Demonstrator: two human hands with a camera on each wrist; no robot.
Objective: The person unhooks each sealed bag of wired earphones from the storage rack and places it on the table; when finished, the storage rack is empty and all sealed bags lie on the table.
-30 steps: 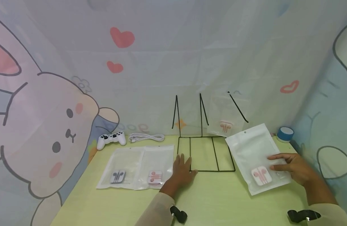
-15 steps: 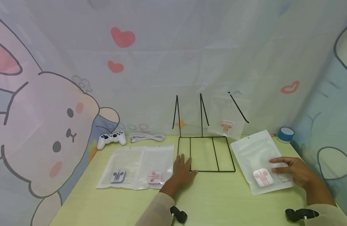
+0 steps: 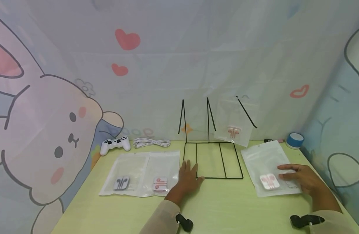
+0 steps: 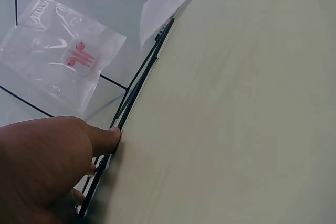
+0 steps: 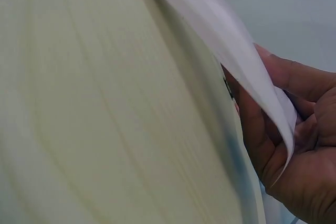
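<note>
My left hand (image 3: 187, 178) lies with spread fingers over the front left corner of a black wire display rack (image 3: 223, 177). In the left wrist view its thumb (image 4: 109, 139) rests against the rack's front wire. The right hand (image 3: 303, 178) pinches the right side of a white zip bag (image 3: 270, 159) between thumb and fingers. Inside that bag shows a pink earphone set (image 3: 269, 182) in a square case. From the right wrist view the bag (image 5: 226, 35) bends, its edge between thumb and fingers, close over the table. Another clear bag (image 3: 233, 120) with pink earphones hangs on the rack's right hook.
Two more bags lie side by side at left, one with grey earphones (image 3: 121, 183), one with pink earphones (image 3: 160, 184). Behind them are a white game controller (image 3: 115, 145) and a coiled white cable (image 3: 151, 142). A blue tape roll (image 3: 295, 140) stands at back right.
My right hand has brought the bag down and slightly rightward, away from the rack, toward the table. The hanging bag's lower edge shows more fully. The left hand has stayed put.
</note>
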